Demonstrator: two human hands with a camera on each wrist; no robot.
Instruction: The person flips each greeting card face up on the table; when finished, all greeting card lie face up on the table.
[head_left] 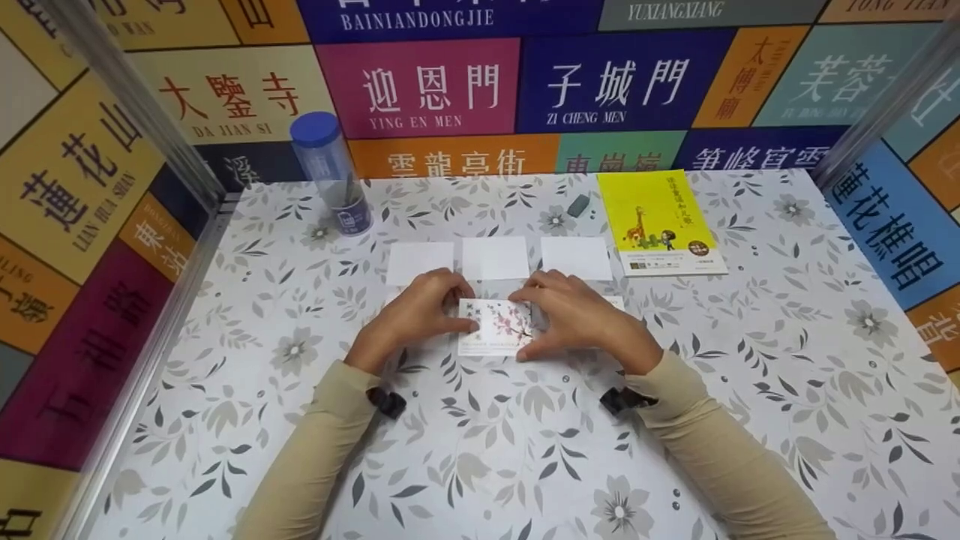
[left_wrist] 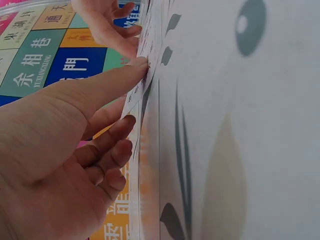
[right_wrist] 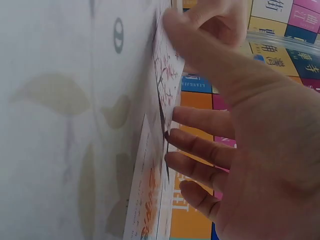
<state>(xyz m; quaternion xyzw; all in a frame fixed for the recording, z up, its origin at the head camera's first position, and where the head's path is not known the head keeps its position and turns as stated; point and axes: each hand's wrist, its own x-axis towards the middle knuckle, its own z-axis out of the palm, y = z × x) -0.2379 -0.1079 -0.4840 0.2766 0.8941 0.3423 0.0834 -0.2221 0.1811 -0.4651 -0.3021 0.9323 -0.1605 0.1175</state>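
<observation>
A small white card [head_left: 491, 334] printed with pink blossoms on a branch and dark characters lies between the two hands, close over the table. My left hand [head_left: 420, 311] pinches its left side, with the thumb on the printed face and the fingers toward the back edge. On the other side my right hand [head_left: 589, 319] holds the card, thumb at the near right corner and fingers at the far edge. In the right wrist view, a card with orange print [right_wrist: 145, 200] lies beside the blossom card, under the right fingers; the head view shows little of it.
Three blank white cards [head_left: 495, 259] form a row beyond the hands. A yellow booklet [head_left: 660, 217] with a giraffe lies at the back right, near a dark eraser-like block [head_left: 578, 205]. Back left stands a clear tube with a blue lid [head_left: 315, 129]. Printed panels [head_left: 420, 82] enclose the flower-patterned table [head_left: 480, 465].
</observation>
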